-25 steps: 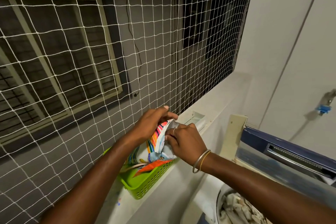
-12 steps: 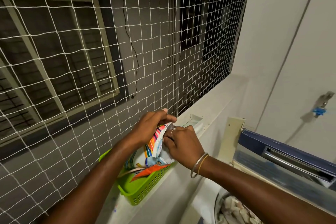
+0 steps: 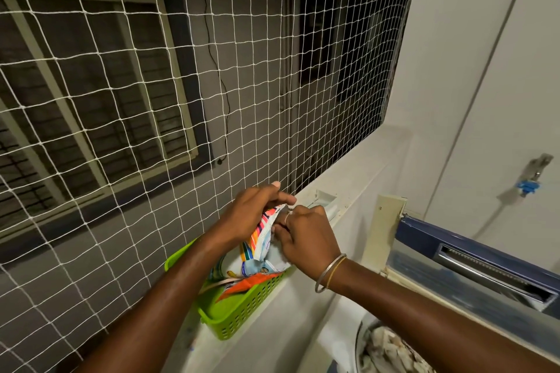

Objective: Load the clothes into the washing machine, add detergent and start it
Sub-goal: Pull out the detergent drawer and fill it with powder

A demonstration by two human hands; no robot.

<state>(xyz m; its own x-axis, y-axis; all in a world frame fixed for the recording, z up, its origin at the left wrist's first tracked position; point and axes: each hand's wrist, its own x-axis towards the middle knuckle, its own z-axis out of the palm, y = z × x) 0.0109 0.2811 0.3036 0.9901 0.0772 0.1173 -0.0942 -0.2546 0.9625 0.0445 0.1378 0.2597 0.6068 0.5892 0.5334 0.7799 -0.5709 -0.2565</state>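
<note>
Our left hand (image 3: 251, 215) and right hand (image 3: 306, 236) pinch the pouch (image 3: 257, 254) top with curled fingers, so we should open it gently, upright over the basket (image 3: 242, 315), spilling nothing.

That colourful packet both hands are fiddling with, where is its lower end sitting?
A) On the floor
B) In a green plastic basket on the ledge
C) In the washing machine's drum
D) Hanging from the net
B: the colourful packet, pinched at its top by the left hand and the right hand, stands with its lower end inside the green basket on the ledge.
</note>
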